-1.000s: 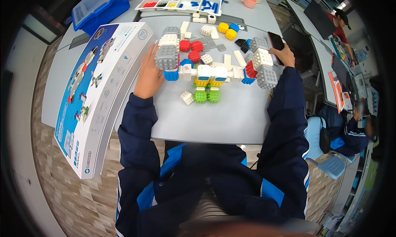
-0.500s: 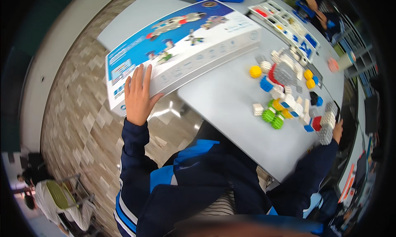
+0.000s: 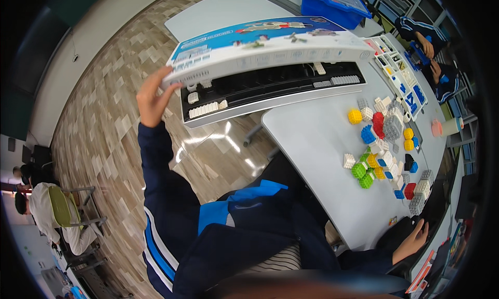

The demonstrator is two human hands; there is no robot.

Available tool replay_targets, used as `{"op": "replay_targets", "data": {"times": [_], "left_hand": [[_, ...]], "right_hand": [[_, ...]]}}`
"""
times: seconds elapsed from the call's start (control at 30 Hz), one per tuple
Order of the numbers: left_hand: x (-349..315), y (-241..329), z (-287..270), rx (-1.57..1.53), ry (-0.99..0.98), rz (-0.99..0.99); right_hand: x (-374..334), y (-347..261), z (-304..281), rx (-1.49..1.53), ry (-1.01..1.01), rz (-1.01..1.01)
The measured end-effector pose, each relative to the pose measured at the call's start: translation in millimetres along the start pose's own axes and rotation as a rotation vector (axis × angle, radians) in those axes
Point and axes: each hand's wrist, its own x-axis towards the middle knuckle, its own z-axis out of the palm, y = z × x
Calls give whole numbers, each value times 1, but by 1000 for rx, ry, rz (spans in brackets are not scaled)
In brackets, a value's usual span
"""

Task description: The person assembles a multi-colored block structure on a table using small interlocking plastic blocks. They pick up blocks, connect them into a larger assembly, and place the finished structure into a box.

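My left hand [image 3: 150, 99] grips the near left corner of the white and blue box lid [image 3: 280, 55], thumb below the edge and fingers on top. The lid is tilted up along its near side. Beneath it shows the box bottom [image 3: 241, 111] with a black insert [image 3: 249, 87]. White blocks [image 3: 204, 109] lie at the insert's left end, grey blocks [image 3: 338, 81] at its right. How much lies under the lid is hidden. Past the table's right edge my right hand [image 3: 410, 242] is empty, fingers apart, nearest to a small colourful piece [image 3: 393, 221] on the table.
On the grey-white table [image 3: 306, 138] stand joined studded blocks, with green ones [image 3: 363, 175] and a large grey one [image 3: 393, 127]. Behind are a parts tray [image 3: 403, 83] and a blue bin [image 3: 332, 7]. Another person's hands [image 3: 430, 57] hold blue pieces at the far right.
My left hand has gone from lying on the closed lid to gripping its corner, and the lid has come up. My right hand has drawn back toward me from beside the grey blocks.
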Motion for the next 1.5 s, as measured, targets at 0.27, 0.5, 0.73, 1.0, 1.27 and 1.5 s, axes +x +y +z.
{"op": "replay_targets", "data": {"times": [0.27, 0.5, 0.73, 1.0, 1.27, 1.5], "left_hand": [[111, -61, -7, -164, 57, -177], [170, -100, -12, -517, 103, -323], [209, -152, 22, -499, 182, -456], [221, -200, 66, -699, 268, -580], [206, -187, 83, -947, 350, -608], [183, -173, 80, -945, 382, -599]], "right_hand": [[-31, 12, -21, -48, 217, 10], [-38, 20, -30, -120, 215, 36], [-51, 20, -12, -120, 158, 96], [-61, 39, -12, -126, 256, 117], [-70, 27, 0, -89, 390, 91], [-77, 11, 5, -32, 498, 28]]}}
